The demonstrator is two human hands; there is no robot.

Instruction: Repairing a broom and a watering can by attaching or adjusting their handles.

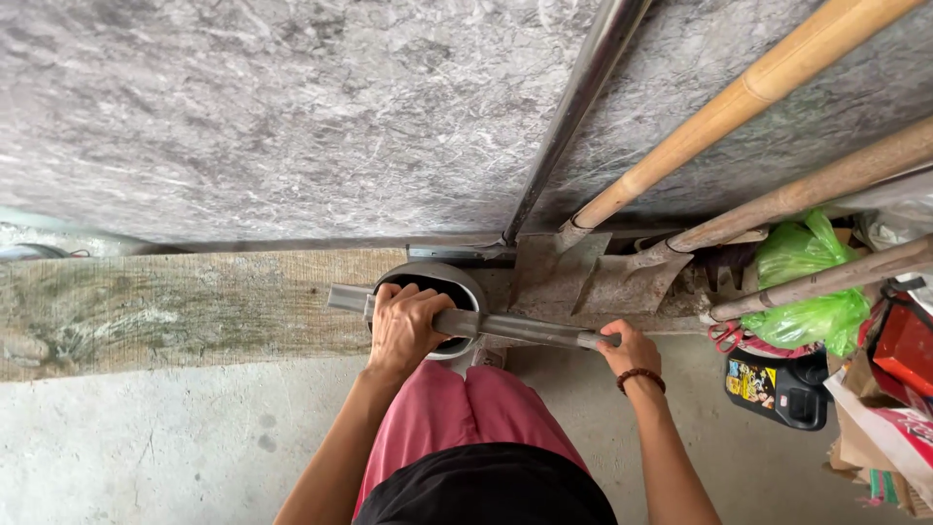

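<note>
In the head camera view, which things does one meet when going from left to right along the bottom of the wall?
Weathered plank → left hand on grey bar → right hand → red-handled scissors → green plastic bag → red box.

Both hands grip a grey bar (505,326) held crosswise above a round grey pipe opening (437,280). The left hand (403,326) wraps its fingers (408,295) over the bar, the dark mouth of the pipe just beyond and beneath them. The right hand (630,348) closes on the bar's other end, with two rusty shovel blades (583,277) just past its fingertips.
</note>
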